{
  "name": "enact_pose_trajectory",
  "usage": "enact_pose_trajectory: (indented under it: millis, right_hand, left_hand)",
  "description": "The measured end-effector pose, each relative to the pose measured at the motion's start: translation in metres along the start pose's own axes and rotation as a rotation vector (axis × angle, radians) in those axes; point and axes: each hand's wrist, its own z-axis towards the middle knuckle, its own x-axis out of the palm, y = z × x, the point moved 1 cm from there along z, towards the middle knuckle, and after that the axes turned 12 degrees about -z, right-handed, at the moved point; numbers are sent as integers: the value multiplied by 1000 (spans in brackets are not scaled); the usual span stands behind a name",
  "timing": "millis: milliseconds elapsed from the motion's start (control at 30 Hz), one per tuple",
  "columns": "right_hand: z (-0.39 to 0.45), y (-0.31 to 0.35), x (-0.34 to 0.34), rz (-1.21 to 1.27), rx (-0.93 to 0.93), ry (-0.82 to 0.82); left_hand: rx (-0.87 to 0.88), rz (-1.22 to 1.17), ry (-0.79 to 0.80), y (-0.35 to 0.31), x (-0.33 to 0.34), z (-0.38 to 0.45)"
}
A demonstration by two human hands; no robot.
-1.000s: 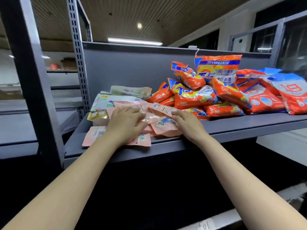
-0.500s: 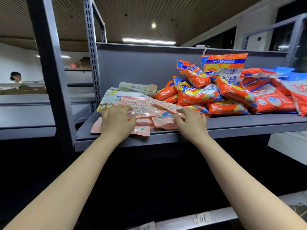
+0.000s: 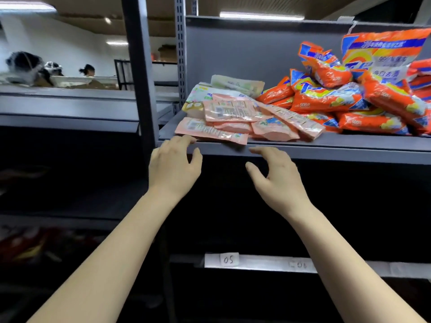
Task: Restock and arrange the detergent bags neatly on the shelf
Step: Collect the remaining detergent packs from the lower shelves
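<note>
The grey metal shelf (image 3: 326, 148) has a flat painted lip, smooth and matte, bolted to perforated steel uprights (image 3: 180, 54). On its left end sits a loose fan of flat pink detergent pouches (image 3: 229, 113), glossy plastic with printed labels, overlapping each other; one (image 3: 210, 132) pokes slightly past the front edge. To the right, a heap of puffy orange detergent bags (image 3: 326, 99), crinkly and shiny, leans against the back panel. The left hand (image 3: 173, 164) hangs just under the lip, fingers relaxed, fingertips at the edge, grip holding nothing. The right hand (image 3: 275, 176) is also open and empty, thumb spread. Paper tags (image 3: 229, 259) mark the lower rail.
</note>
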Motion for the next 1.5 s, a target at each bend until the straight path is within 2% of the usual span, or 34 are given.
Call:
enact_pose_trajectory:
  millis: [367, 633, 800, 1133, 1500]
  right_hand:
    - [-62, 74, 59, 135, -100, 141]
    - [-93, 176, 128, 183, -72, 241]
    - [-105, 253, 168, 186, -40, 279]
    - [-110, 376, 238, 35, -146, 390]
    - [-66, 460, 337, 37, -195, 483]
  left_hand:
    - [-145, 46, -11, 96, -66, -80]
    - [-309, 89, 46, 205, -146, -120]
    - [-342, 120, 92, 275, -203, -137]
    - [-343, 191, 147, 376, -287, -144]
    - [-355, 247, 138, 493, -317, -109]
